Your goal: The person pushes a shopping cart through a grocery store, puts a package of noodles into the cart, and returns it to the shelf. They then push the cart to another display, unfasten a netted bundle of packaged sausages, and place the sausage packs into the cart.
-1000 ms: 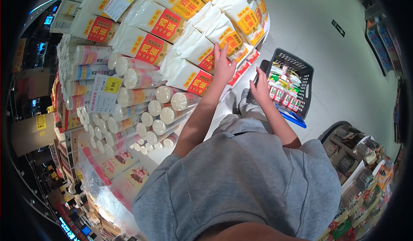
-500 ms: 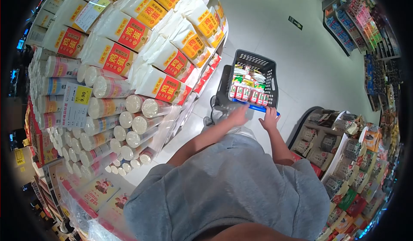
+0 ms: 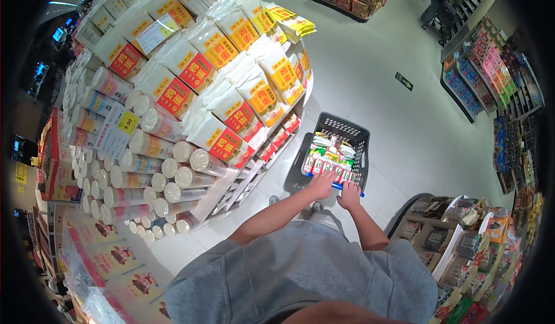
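Observation:
A dark grey perforated shopping basket (image 3: 363, 150) with a blue handle (image 3: 336, 186) stands on the floor in front of me. Inside it lie several small red-and-white cartons (image 3: 328, 167) in a row along the near side, with green-and-white packets (image 3: 330, 145) behind them. My left hand (image 3: 322, 185) is closed over the left part of the handle, close to the cartons. Farther right along the same bar, my right hand (image 3: 350, 197) has its fingers wrapped round it. Parts of the handle are hidden under both hands.
To my left rises a stacked display of white, red and yellow packages (image 3: 222, 142) above clear-wrapped cylinders (image 3: 162, 124), with a price card (image 3: 117, 132). Packaged goods fill a low shelf (image 3: 457, 231) at right. Beyond are more shelves and a distant person (image 3: 439, 3).
My view has tilted up, bringing the far aisle into sight. The basket sits lower in view, closer to my body. My left hand has closed in toward the right one along the handle.

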Action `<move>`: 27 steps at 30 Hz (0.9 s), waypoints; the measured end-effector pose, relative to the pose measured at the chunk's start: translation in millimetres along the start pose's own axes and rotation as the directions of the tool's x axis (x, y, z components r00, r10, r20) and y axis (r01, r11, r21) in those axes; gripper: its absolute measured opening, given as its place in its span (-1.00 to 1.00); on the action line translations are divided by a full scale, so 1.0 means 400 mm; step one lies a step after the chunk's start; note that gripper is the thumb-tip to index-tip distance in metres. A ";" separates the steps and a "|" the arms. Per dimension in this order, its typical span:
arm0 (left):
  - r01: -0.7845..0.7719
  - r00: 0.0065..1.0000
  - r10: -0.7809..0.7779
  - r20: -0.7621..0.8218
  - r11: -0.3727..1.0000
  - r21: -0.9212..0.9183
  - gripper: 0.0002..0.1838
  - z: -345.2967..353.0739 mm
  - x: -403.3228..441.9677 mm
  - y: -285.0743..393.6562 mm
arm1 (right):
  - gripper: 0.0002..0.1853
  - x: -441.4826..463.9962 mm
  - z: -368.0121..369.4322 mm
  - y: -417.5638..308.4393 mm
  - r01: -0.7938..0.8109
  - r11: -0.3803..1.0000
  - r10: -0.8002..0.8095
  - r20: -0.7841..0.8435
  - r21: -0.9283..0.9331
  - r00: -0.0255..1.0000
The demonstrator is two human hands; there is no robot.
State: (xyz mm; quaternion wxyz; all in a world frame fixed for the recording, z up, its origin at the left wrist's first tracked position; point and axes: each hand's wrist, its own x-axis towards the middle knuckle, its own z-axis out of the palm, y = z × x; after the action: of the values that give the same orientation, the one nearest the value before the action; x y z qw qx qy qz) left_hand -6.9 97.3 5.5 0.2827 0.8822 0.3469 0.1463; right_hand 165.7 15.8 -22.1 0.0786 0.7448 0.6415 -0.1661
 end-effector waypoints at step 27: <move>0.603 0.798 -0.602 -0.039 0.797 0.032 -0.60 0.268 -0.070 0.128 | -0.44 0.018 0.023 0.239 0.375 0.880 -0.445 0.233 0.290 0.865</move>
State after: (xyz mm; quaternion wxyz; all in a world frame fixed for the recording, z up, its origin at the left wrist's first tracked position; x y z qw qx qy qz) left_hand 48.6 4.6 -51.0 0.2908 0.7300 0.6162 0.0532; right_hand 259.1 3.7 -42.2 0.0468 0.5612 0.7428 -0.3622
